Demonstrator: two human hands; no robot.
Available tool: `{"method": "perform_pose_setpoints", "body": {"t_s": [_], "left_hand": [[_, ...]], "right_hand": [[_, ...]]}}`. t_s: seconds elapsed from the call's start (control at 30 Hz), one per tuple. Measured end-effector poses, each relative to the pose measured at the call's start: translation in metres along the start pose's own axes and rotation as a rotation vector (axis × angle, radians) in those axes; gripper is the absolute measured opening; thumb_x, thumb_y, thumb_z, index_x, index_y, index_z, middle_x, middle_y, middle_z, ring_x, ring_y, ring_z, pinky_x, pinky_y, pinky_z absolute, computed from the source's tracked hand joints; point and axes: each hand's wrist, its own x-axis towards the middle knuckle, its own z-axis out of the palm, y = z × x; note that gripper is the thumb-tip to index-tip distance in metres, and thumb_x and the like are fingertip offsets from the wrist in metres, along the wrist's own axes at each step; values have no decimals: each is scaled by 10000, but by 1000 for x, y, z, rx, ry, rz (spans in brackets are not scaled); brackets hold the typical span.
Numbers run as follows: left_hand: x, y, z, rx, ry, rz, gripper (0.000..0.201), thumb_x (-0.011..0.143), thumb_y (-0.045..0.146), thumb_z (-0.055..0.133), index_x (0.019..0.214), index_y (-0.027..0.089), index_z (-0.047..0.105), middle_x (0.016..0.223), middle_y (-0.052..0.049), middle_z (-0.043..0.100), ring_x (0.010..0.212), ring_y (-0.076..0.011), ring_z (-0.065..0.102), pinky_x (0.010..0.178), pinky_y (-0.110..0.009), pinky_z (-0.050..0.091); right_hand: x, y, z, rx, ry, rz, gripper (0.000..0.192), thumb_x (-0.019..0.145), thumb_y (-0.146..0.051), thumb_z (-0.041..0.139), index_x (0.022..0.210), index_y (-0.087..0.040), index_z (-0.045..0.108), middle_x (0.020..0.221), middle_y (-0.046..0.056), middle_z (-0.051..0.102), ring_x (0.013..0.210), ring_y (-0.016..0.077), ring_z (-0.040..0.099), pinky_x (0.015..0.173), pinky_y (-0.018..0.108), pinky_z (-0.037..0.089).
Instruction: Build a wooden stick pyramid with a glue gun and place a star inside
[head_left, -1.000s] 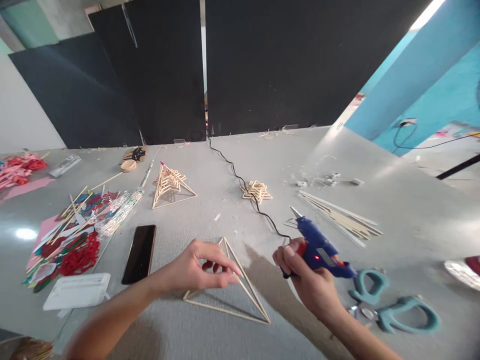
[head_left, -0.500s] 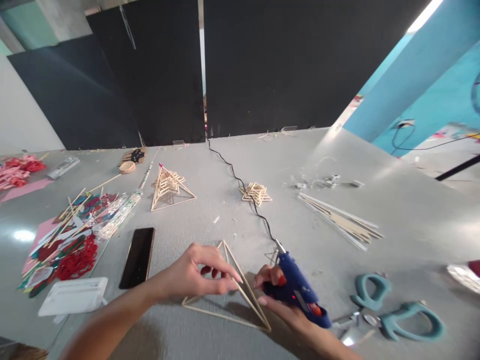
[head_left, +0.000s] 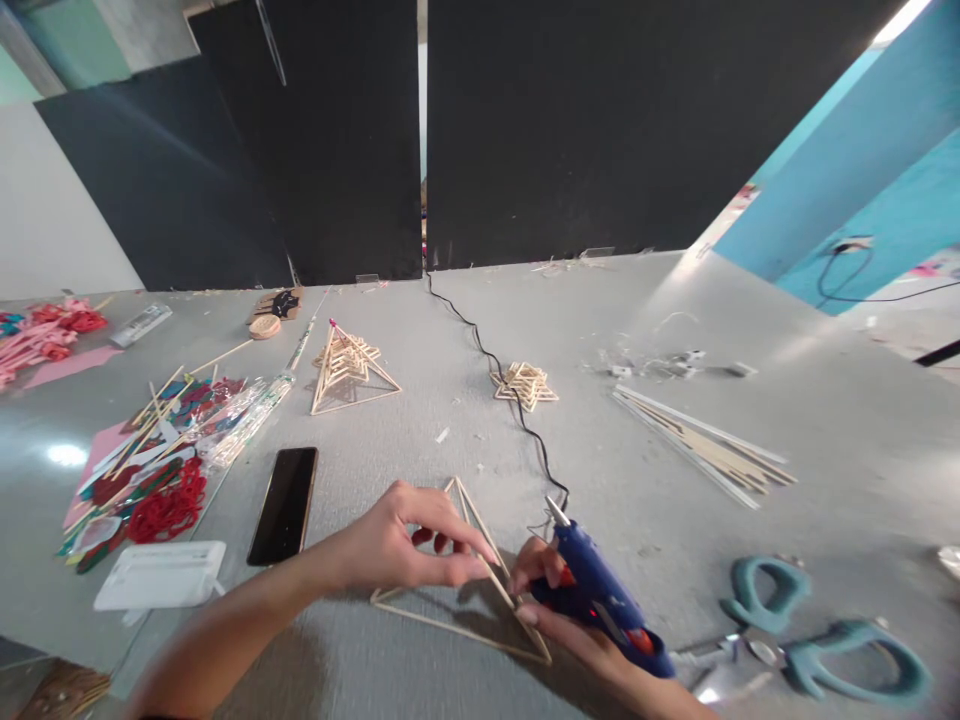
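Note:
My left hand [head_left: 401, 540] pinches a thin wooden stick of a pyramid-shaped stick frame [head_left: 457, 628] between thumb and fingertips. The frame stands on the grey table in front of me, its base partly shaded by my hands. Within my right hand [head_left: 574, 630] rests a blue hot glue gun [head_left: 604, 585], its metal nozzle pointing up and away. The thumb and a fingertip of that hand also touch the stick near the frame's right corner. Behind the nozzle, a black cord [head_left: 480, 345] runs over the table.
Scissors [head_left: 765, 650] lie at the right, near loose sticks [head_left: 705, 445]. A finished-looking stick pyramid [head_left: 352, 370] and a stick star [head_left: 529, 385] stand farther back. At left are a phone [head_left: 283, 507], a white case [head_left: 161, 575] and red cord [head_left: 169, 505]. Black panels [head_left: 637, 120] border the back.
My right thumb and fingertip have moved in and now touch the stick near my left fingers. The glue gun's nozzle has tipped slightly. The whole view has shifted a little.

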Motion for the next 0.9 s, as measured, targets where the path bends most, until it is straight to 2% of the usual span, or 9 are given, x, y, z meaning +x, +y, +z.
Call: {"method": "perform_pose_setpoints", "body": {"t_s": [0.23,0.47,0.6,0.77,0.9], "left_hand": [[0,-1,0,32,-6,4,163,899,316,781,1000,211,854,715,-39,740,679,-108,579,589,-223,397],[0,-10,1,54,-20,25,146,914,279,774,1021,212,849,740,-33,726,697,-106,576,610,-229,390],[1,-11,0,69,-16,65,126,915,239,772,1014,212,845,731,-22,721,667,-98,518,620,-235,387],[3,-1,-4,72,2,84,117,907,200,765,989,210,847,713,-18,721,659,-95,539,624,-226,411],[3,6,-3,64,21,87,127,877,188,780,981,200,852,705,-23,731,645,-89,563,584,-201,406]], "right_hand": [[0,2,0,-16,-4,-66,329,876,-438,738,908,-295,443,868,34,628,797,268,651,695,457,577],[-5,4,0,49,-3,8,377,856,-412,767,887,-281,414,895,30,641,834,248,654,743,433,575],[-3,-5,0,31,3,14,359,857,-400,773,875,-280,435,892,17,657,829,239,654,768,433,577],[5,-26,3,17,-30,4,318,872,-386,768,863,-280,468,872,17,668,809,232,667,768,423,598],[6,-28,6,21,-1,11,352,851,-432,777,857,-267,466,838,24,666,746,221,642,672,400,588]]}}
